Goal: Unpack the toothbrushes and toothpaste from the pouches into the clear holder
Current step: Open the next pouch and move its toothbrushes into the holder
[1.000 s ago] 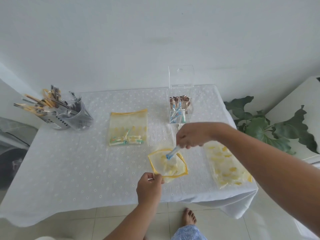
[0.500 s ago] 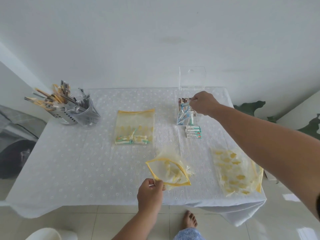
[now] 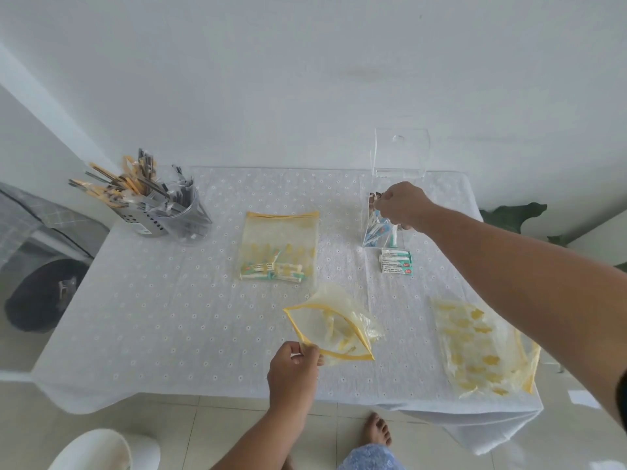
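- Your right hand (image 3: 403, 205), fingers curled, grip unclear, reaches into the clear holder (image 3: 380, 232), already partly filled.
- Your left hand (image 3: 294, 369) pinches the open pouch (image 3: 330, 329); the far pouch (image 3: 278, 247) remains full.

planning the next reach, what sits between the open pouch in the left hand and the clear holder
In the head view, a small stack of toothpaste boxes lies just before the clear holder; otherwise bare tablecloth up from the open pouch.

The right hand (image 3: 403, 206) is covering the holder's (image 3: 375, 237) top; the frame's bottom edge is cutting off a white stool (image 3: 101, 451).
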`<action>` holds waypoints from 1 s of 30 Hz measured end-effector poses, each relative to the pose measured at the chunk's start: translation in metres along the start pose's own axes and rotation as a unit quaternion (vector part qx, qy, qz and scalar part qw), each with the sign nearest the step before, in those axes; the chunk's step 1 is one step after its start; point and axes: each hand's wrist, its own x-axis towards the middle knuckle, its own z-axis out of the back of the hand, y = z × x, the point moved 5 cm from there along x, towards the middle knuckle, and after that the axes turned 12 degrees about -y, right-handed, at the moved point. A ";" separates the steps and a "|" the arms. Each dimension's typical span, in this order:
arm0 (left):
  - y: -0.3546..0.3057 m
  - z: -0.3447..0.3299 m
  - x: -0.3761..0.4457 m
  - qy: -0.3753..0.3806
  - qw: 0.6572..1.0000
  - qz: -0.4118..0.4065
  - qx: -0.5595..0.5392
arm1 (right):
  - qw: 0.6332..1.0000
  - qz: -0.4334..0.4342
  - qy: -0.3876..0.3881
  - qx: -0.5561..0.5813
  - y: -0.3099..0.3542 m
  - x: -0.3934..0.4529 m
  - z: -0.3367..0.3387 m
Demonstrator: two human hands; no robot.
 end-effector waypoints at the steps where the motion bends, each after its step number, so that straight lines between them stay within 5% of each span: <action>1: -0.001 -0.001 0.000 0.001 1.000 0.000 -0.001 | 1.000 0.009 -0.008 0.002 -0.001 -0.001 0.003; 8: -0.011 -0.011 0.000 0.018 1.000 -0.002 -0.004 | 0.996 0.091 -0.017 0.012 -0.024 -0.027 0.011; 21: -0.040 -0.047 -0.020 0.059 0.997 -0.046 0.015 | 0.969 0.064 0.237 0.015 -0.120 -0.161 -0.031; 30: -0.058 -0.083 -0.049 0.114 0.988 -0.097 0.039 | 0.980 0.030 0.162 0.113 -0.161 -0.208 -0.037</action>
